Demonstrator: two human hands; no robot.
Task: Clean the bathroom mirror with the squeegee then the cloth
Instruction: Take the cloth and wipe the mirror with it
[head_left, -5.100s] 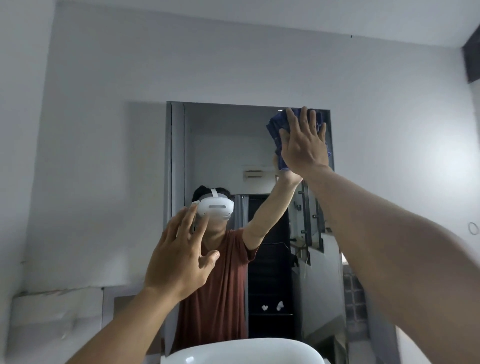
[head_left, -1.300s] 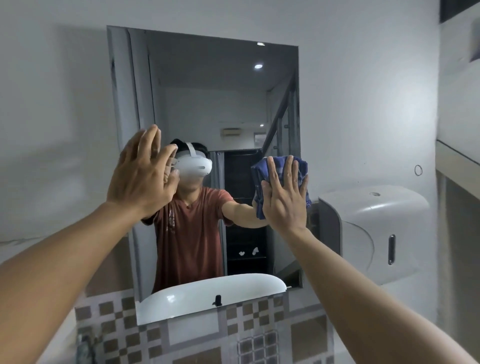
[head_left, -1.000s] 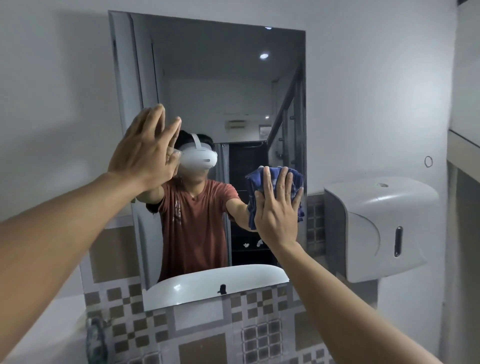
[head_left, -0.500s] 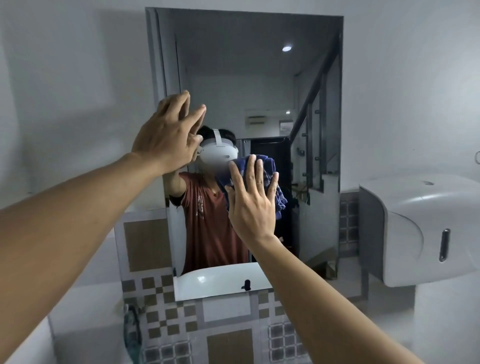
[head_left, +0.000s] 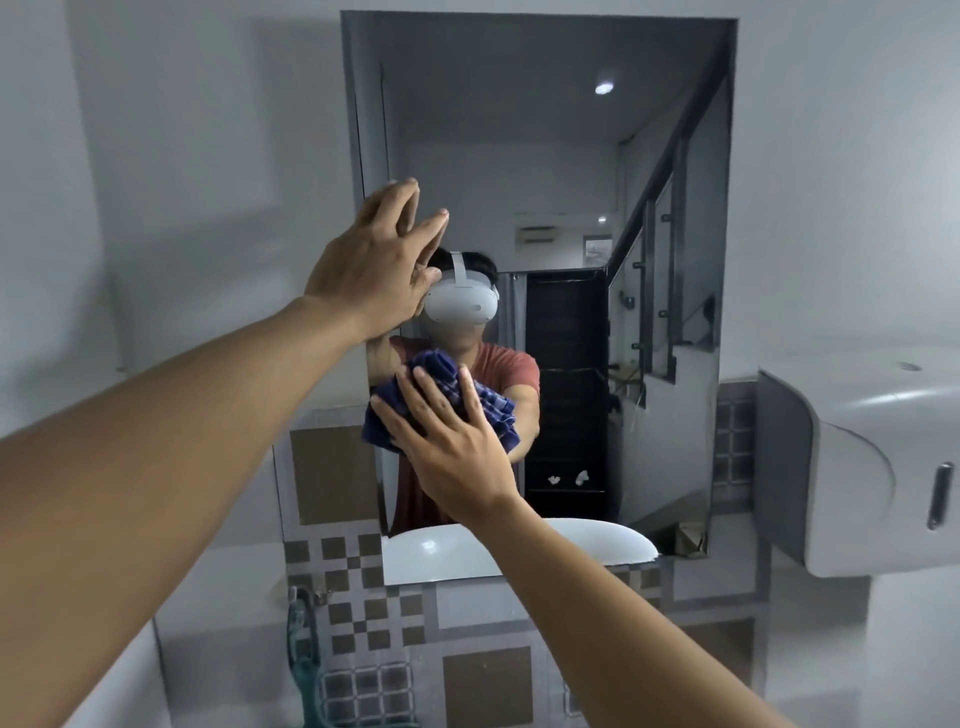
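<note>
The tall rectangular wall mirror (head_left: 561, 156) hung above patterned brown-and-grey tiles (head_left: 363, 587), beside a white plastic wall dispenser (head_left: 872, 467). The right hand (head_left: 452, 447), fingers spread flat, pressed the crumpled dark blue cloth (head_left: 483, 402) against the mirror's lower left. The left hand (head_left: 376, 260) was open near its left edge.

I'm facing a pale grey wall (head_left: 156, 156) banded below with brown-and-grey checked tiles (head_left: 358, 571). A white dispenser (head_left: 862, 467) is hanging at my right.
</note>
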